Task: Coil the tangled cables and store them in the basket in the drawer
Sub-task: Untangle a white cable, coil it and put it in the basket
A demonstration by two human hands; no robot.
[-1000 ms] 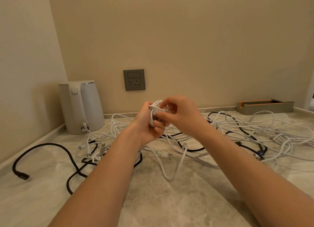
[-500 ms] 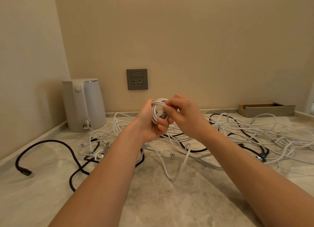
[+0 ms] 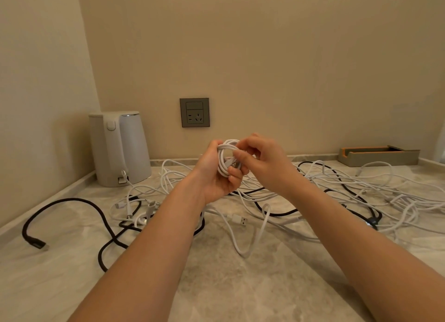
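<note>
A small white cable coil point(image 3: 225, 158) is held up above the counter in front of me. My left hand point(image 3: 216, 174) grips the coil from the left, fingers curled round its loops. My right hand point(image 3: 262, 160) pinches the coil's loose end at its middle. Below and behind them lies a tangle of white cables point(image 3: 349, 189) mixed with a black cable point(image 3: 79, 215) spread over the marble counter point(image 3: 216, 285). A white USB plug point(image 3: 242, 220) lies under my hands. No basket or drawer is in view.
A white electric kettle point(image 3: 120, 148) stands in the back left corner, with a wall socket point(image 3: 194, 112) to its right. A grey and orange tray point(image 3: 378, 156) sits at the back right against the wall.
The camera has shifted slightly left. My right hand's fingers have worked the loose end further round the coil's middle; both hands stay at the same spot.
</note>
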